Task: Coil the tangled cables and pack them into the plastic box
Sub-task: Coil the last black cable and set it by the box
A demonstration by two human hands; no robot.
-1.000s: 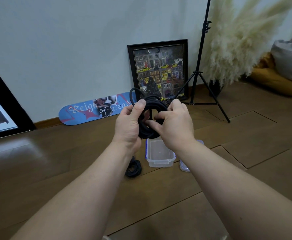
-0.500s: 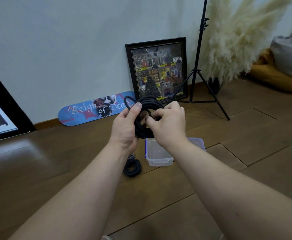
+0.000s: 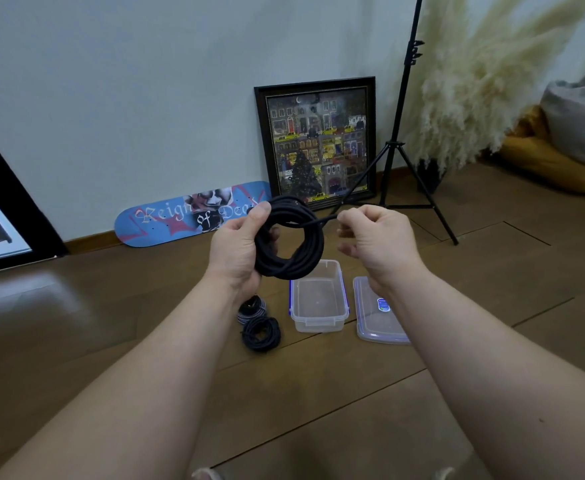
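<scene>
My left hand (image 3: 237, 251) grips a coil of black cable (image 3: 305, 258) and holds it upright in the air above the floor. A free end of that cable runs right from the top of the coil, and my right hand (image 3: 376, 242) pinches it. Below, on the wooden floor, stands an open clear plastic box (image 3: 319, 322) with blue clips and nothing in it. Its lid (image 3: 374, 323) lies just to its right. Two smaller coiled cables lie left of the box: a black one (image 3: 260, 334) and a striped one (image 3: 251, 308) behind it.
A skateboard deck (image 3: 166, 220) and a framed picture (image 3: 317, 143) lean against the wall behind. A black tripod stand (image 3: 402, 140) rises at the right, beside pampas grass (image 3: 474, 84) and cushions (image 3: 561, 150). A dark frame (image 3: 3, 202) stands at the far left.
My right hand has come off the coil and moved right, drawing the cable's free end out. The box and its lid now show below the hands.
</scene>
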